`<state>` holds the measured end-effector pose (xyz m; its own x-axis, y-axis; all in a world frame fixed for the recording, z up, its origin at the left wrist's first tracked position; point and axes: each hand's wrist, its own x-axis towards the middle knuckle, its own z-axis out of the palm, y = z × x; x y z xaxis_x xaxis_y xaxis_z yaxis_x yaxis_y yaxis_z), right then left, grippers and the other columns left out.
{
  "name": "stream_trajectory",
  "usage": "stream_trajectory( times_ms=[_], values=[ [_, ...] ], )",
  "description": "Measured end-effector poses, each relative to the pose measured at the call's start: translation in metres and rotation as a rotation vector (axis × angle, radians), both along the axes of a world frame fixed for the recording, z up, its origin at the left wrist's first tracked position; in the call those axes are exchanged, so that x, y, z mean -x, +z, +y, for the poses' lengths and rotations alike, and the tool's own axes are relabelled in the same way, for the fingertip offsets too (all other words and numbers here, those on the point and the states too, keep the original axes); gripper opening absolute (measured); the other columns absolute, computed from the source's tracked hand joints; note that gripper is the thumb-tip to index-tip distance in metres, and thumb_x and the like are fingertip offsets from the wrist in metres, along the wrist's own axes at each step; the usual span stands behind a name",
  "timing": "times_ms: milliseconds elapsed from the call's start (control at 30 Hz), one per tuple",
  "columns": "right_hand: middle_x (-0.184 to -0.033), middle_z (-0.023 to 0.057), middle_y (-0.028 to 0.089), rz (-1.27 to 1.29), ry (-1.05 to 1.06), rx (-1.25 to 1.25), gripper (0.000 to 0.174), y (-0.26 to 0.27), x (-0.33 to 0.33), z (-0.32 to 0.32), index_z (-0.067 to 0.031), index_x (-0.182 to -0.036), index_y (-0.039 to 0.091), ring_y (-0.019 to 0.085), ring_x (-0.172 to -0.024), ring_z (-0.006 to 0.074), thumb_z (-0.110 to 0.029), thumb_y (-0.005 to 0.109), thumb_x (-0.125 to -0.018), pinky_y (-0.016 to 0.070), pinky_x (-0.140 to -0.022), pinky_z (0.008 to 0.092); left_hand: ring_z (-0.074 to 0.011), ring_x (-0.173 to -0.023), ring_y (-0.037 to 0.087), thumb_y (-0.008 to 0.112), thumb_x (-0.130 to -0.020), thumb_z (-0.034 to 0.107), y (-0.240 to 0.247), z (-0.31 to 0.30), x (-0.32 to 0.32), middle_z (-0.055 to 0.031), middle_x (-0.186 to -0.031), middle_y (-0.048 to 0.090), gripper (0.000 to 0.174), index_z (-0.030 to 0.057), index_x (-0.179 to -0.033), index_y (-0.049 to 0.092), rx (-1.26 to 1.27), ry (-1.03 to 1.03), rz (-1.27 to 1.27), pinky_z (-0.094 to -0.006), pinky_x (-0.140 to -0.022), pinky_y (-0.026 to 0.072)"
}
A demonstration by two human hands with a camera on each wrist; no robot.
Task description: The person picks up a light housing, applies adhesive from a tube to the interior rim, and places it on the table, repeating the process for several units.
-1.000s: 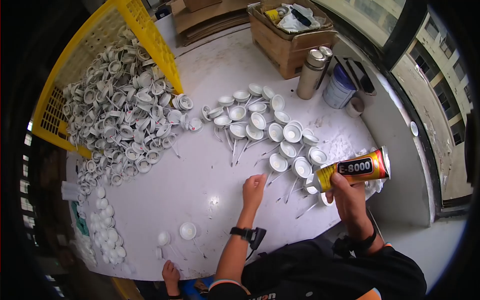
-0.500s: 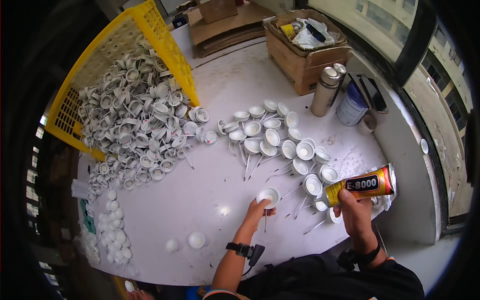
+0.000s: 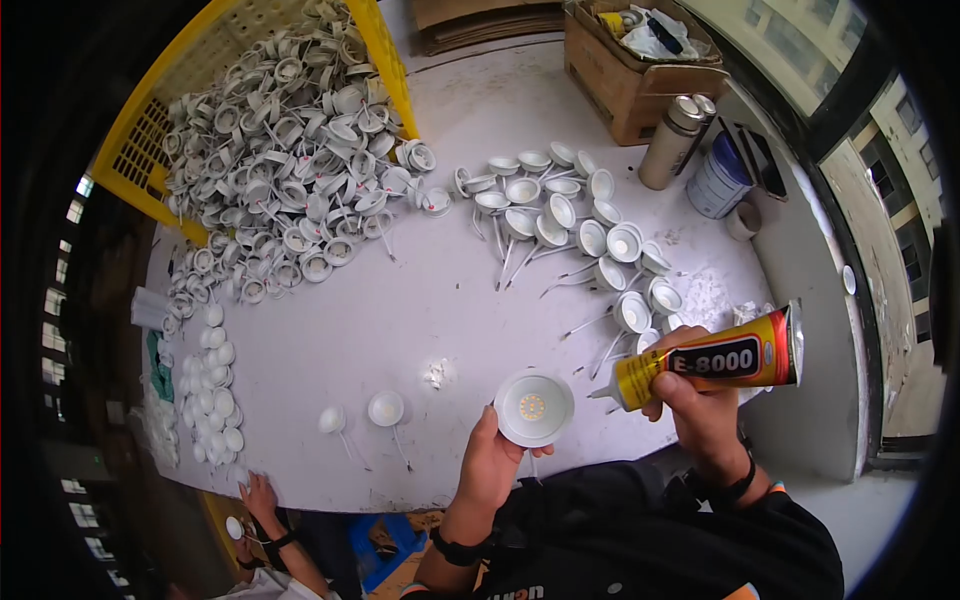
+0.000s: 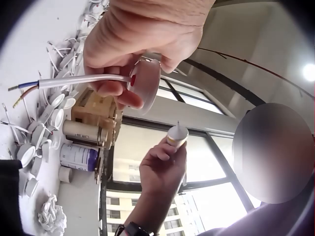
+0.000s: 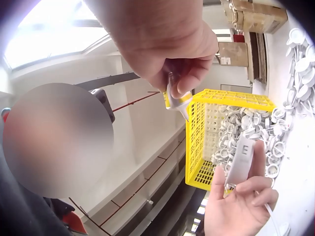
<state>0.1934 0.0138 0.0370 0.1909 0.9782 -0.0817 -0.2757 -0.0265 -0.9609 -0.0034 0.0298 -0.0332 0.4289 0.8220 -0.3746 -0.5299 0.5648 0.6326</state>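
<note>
round white cup-shaped lamp (image 3: 533, 422), yellow-dotted centre, lower centre of frame | gripped by left hand (image 3: 486, 466) fingers | yellow-black-red E-8000 tube (image 3: 735, 357), lower right, gripped by right hand's (image 3: 699, 412) curled fingers

Since half a second ago, lifts the lamp (image 3: 534, 410) nearer with the left hand (image 3: 490, 467), showing its LEDs; with the right hand (image 3: 700, 412), brings the tube's (image 3: 725, 356) nozzle (image 3: 604, 393) into sight, close on its right.

Assembly wkshp, yellow crate (image 3: 388, 65) w/ heaped light fittings (image 3: 288, 150) nr L edge of table (image 3: 340, 330), E-8000 tube (image 3: 722, 360), cardboard box (image 3: 605, 88)
</note>
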Motion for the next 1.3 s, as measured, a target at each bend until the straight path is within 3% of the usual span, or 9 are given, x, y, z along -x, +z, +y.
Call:
stream_trajectory(
  times_ms=[200, 333, 433, 533, 567, 633, 833, 1267, 1300],
  values=[
    [-0.073, 0.0085, 0.053, 0.028, 0.050, -0.025, 0.022, 0.005, 0.011, -0.004, 0.0009, -0.089, 0.047, 0.053, -0.055, 0.0107, -0.007, 0.060, -0.072, 0.0428, -0.046, 0.0196, -0.0191, -0.075, 0.053, 0.029, -0.085, 0.039, 0.017, -0.012, 0.002, -0.0132, -0.106, 0.048, 0.055, -0.0013, -0.123, 0.027, -0.085, 0.004, -0.002, -0.0294, -0.059, 0.0432],
    [-0.077, 0.0074, 0.052, -0.013, 0.094, -0.042, 0.023, 0.010, 0.016, -0.006, 0.0004, -0.089, 0.047, 0.052, -0.056, 0.0101, -0.008, 0.060, -0.072, 0.0427, -0.048, 0.0192, -0.0215, -0.072, 0.052, 0.030, -0.086, 0.039, 0.018, -0.018, 0.004, -0.0141, -0.106, 0.046, 0.052, 0.0040, -0.124, 0.025, 0.071, -0.084, -0.249, -0.0304, -0.059, 0.0434],
    [-0.084, 0.0058, 0.049, -0.289, 0.126, -0.093, 0.019, 0.010, 0.017, -0.006, -0.0034, -0.088, 0.051, 0.051, -0.074, 0.0145, -0.008, 0.061, -0.072, 0.0416, -0.063, 0.0246, -0.0223, -0.070, 0.052, 0.030, -0.086, 0.037, 0.020, -0.021, 0.001, -0.0143, -0.105, 0.046, 0.047, 0.0064, -0.123, 0.024, 0.130, -0.112, -0.298, -0.0309, -0.059, 0.0435],
    [-0.084, 0.0065, 0.050, -0.344, 0.132, -0.125, 0.018, 0.009, 0.019, -0.003, -0.0047, -0.088, 0.053, 0.050, -0.079, 0.0160, -0.006, 0.061, -0.072, 0.0401, -0.068, 0.0273, -0.0220, -0.070, 0.052, 0.030, -0.087, 0.034, 0.020, -0.022, -0.001, -0.0144, -0.103, 0.046, 0.043, 0.0071, -0.120, 0.024, 0.118, -0.112, -0.336, -0.0313, -0.059, 0.0440],
    [-0.084, 0.0065, 0.050, -0.348, 0.136, -0.125, 0.018, 0.008, 0.020, -0.001, -0.0047, -0.088, 0.053, 0.050, -0.079, 0.0160, -0.006, 0.061, -0.072, 0.0401, -0.068, 0.0273, -0.0216, -0.069, 0.052, 0.029, -0.088, 0.033, 0.021, -0.022, -0.001, -0.0146, -0.103, 0.046, 0.041, 0.0069, -0.119, 0.024, 0.105, -0.118, -0.355, -0.0315, -0.059, 0.0443],
    [-0.081, 0.0098, 0.047, -0.362, 0.115, -0.153, 0.024, 0.006, 0.022, 0.001, 0.0003, -0.087, 0.049, 0.050, -0.065, 0.0135, -0.011, 0.061, -0.069, 0.0435, -0.053, 0.0233, -0.0212, -0.068, 0.051, 0.030, -0.088, 0.032, 0.027, -0.021, -0.003, -0.0147, -0.102, 0.046, 0.040, 0.0069, -0.118, 0.024, 0.090, -0.111, -0.349, -0.0316, -0.059, 0.0446],
    [-0.080, 0.0089, 0.050, -0.624, 0.140, -0.259, 0.022, 0.010, 0.021, 0.005, -0.0021, -0.084, 0.053, 0.049, -0.074, 0.0178, -0.005, 0.060, -0.064, 0.0410, -0.066, 0.0305, -0.0194, -0.065, 0.051, 0.030, -0.089, 0.029, 0.037, -0.019, -0.006, -0.0145, -0.101, 0.045, 0.037, 0.0062, -0.117, 0.024, 0.041, -0.092, -0.319, -0.0327, -0.061, 0.0460],
    [-0.079, 0.0083, 0.053, -0.606, 0.122, -0.156, 0.020, 0.023, 0.027, 0.004, -0.0040, -0.082, 0.054, 0.050, -0.073, 0.0182, -0.005, 0.060, -0.063, 0.0405, -0.065, 0.0308, -0.0190, -0.069, 0.051, 0.030, -0.089, 0.026, 0.037, -0.019, -0.006, -0.0145, -0.103, 0.044, 0.038, 0.0054, -0.120, 0.020, -0.009, -0.116, -0.339, -0.0311, -0.062, 0.0454],
    [-0.078, 0.0089, 0.054, -0.678, 0.227, -0.164, 0.018, 0.030, 0.025, 0.008, -0.0035, -0.081, 0.055, 0.051, -0.073, 0.0192, -0.005, 0.060, -0.063, 0.0408, -0.064, 0.0308, -0.0190, -0.069, 0.051, 0.030, -0.089, 0.026, 0.036, -0.019, -0.007, -0.0145, -0.103, 0.044, 0.038, 0.0054, -0.120, 0.020, -0.009, -0.115, -0.340, -0.0311, -0.062, 0.0454]
  ],
)
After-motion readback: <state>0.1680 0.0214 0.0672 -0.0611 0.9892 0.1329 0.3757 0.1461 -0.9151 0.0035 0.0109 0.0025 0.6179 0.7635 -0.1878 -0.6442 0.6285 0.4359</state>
